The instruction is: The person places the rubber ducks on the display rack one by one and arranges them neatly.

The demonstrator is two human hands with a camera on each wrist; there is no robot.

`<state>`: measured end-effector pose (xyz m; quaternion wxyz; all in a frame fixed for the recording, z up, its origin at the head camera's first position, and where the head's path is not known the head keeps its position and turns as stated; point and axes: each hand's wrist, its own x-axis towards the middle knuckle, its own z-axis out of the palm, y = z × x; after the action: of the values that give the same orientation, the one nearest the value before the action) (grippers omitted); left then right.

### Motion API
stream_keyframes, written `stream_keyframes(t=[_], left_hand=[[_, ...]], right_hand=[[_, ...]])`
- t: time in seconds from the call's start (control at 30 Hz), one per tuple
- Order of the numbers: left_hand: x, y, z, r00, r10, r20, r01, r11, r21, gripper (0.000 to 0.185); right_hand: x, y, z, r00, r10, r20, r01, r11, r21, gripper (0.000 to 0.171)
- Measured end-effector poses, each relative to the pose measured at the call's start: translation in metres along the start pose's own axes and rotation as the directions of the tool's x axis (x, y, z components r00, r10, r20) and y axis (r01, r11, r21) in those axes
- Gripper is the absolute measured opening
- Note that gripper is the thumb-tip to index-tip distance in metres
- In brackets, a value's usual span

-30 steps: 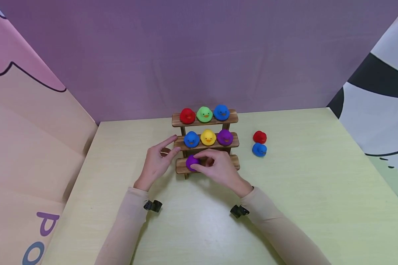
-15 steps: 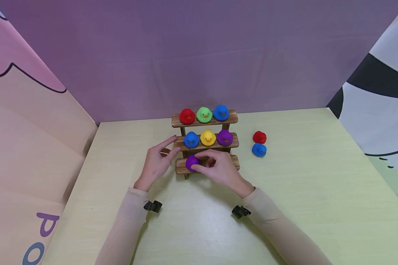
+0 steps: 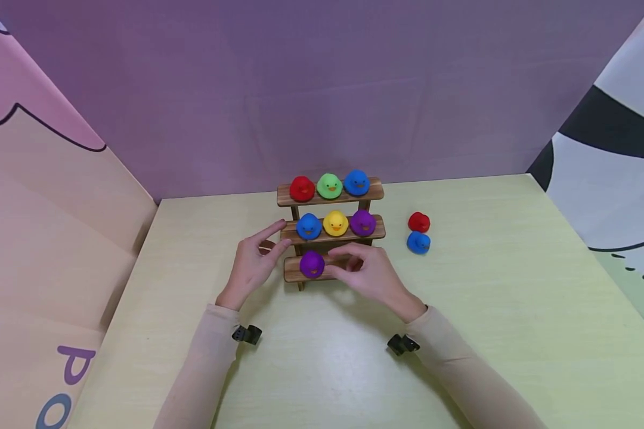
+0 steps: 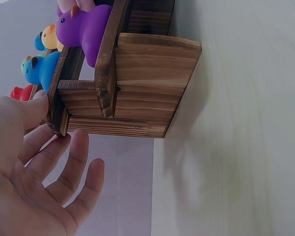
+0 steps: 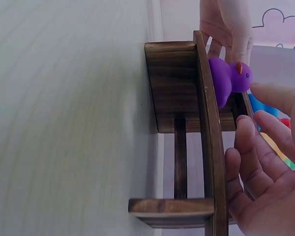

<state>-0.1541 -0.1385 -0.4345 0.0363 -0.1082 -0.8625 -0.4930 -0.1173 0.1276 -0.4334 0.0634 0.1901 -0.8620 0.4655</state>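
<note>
**Purple duck on bottom step**

Head view: your left hand [image 3: 252, 262] steadies the charred-wood rack [image 3: 330, 233], fingers straight. Your right hand [image 3: 367, 274] hovers just beside the smooth, rounded purple duck [image 3: 312, 263], fingers loosely curled and holding nothing.

Left wrist: fingers spread, fingertips [image 4: 39, 101] touching the grained shelf edge.

Right wrist: duck [image 5: 228, 78] sits upright on the plank, free.

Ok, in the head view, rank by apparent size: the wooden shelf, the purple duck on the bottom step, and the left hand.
1. wooden shelf, clearly largest.
2. left hand.
3. purple duck on the bottom step, smallest.
All three sit at a similar distance from the camera, so the order holds.
</note>
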Motion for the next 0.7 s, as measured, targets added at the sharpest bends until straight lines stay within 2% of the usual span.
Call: stream_keyframes(t=[0.7], left_hand=[[0.0,0.0,0.001,1.0,-0.01,0.0,0.01,1.0,-0.012,0.048]], right_hand=[[-0.011,0.019,-0.029,0.999,0.045,-0.026,-0.046,0.999,-0.028,0.026]])
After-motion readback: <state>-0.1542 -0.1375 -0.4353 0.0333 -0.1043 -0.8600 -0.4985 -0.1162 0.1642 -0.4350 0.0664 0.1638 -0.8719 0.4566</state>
